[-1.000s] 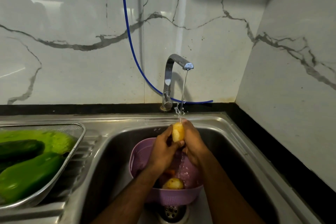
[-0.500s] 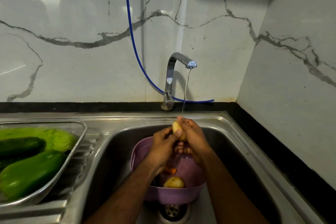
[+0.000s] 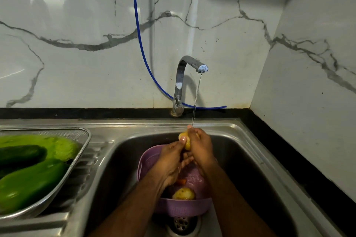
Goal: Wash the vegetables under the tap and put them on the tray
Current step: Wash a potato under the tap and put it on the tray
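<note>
Both hands hold a small yellow potato (image 3: 186, 143) over the sink, right under the thin stream from the chrome tap (image 3: 189, 67). My left hand (image 3: 171, 161) grips it from the left with the thumb on top. My right hand (image 3: 200, 148) wraps it from the right and hides most of it. Below the hands a purple colander (image 3: 148, 159) sits in the sink with another potato (image 3: 183, 194) and an orange piece (image 3: 181, 181) inside. The metal mesh tray (image 3: 84, 136) on the left drainboard holds large green vegetables (image 3: 32, 183) and a dark cucumber (image 3: 21, 155).
The steel sink basin (image 3: 240, 159) has its drain (image 3: 182, 223) just in front of the colander. A blue hose (image 3: 142, 44) hangs down the marble wall behind the tap. A black counter edge (image 3: 289, 150) runs along the right side.
My hands turned the potato under the stream; the right hand now covers more of it. The view shifted slightly.
</note>
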A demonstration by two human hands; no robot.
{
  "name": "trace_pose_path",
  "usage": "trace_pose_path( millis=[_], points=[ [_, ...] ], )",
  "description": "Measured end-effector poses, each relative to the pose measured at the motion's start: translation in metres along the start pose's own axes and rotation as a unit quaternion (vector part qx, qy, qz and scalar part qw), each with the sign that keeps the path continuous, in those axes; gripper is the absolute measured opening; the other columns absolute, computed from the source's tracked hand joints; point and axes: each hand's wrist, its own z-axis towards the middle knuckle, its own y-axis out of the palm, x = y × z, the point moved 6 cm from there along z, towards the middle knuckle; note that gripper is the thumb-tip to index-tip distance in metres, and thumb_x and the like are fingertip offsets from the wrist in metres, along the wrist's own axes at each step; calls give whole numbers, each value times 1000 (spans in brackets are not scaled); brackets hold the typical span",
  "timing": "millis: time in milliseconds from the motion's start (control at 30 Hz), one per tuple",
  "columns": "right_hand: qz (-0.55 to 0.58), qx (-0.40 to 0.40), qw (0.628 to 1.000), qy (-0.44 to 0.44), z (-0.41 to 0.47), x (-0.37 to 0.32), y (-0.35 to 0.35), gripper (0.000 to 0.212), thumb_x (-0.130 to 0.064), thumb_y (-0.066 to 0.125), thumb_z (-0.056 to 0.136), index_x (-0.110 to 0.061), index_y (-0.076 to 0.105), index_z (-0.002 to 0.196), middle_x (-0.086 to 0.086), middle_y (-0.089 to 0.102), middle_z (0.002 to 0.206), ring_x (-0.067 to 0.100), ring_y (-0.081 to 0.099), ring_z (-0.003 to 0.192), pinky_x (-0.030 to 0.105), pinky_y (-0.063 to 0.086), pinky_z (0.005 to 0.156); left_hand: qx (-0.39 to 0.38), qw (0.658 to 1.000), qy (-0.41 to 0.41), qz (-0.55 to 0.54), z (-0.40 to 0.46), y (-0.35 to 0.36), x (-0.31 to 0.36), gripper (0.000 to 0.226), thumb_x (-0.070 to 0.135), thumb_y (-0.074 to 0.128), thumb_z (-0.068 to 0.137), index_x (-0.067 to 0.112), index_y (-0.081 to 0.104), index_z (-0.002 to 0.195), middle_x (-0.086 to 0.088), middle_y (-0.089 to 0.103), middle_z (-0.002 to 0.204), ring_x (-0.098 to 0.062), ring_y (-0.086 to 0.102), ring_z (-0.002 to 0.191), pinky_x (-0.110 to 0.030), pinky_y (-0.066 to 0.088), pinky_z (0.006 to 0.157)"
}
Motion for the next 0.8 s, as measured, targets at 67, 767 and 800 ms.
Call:
trace_pose_path(
  millis=[67, 767, 800],
  points=[
    [34, -72, 996, 37, -1, 1, 4, 19, -36, 61, 101, -25, 68, 115, 10, 74, 103, 15, 68, 71, 29, 59, 56, 15, 1000, -3, 0, 2, -5, 0, 37, 29, 46, 104, 0, 65, 118, -24, 72, 108, -27, 71, 99, -37, 60, 88],
    [77, -146, 985, 42, -14, -7, 21, 30, -32, 61, 102, -36, 57, 131, 11, 71, 115, 26, 74, 96, 32, 61, 70, 60, 996, -20, -64, 9, -19, 4, 48, 41, 45, 103, 0, 63, 120, -28, 69, 109, -30, 69, 98, -36, 58, 86],
    [64, -134, 988, 42, -15, -8, 22, 27, -39, 59, 102, -36, 56, 128, 11, 73, 109, 25, 75, 91, 33, 61, 69, 61, 998, -6, -27, 8, -20, 6, 49, 44, 47, 102, 1, 65, 119, -26, 70, 102, -28, 70, 91, -35, 58, 81]
  ],
)
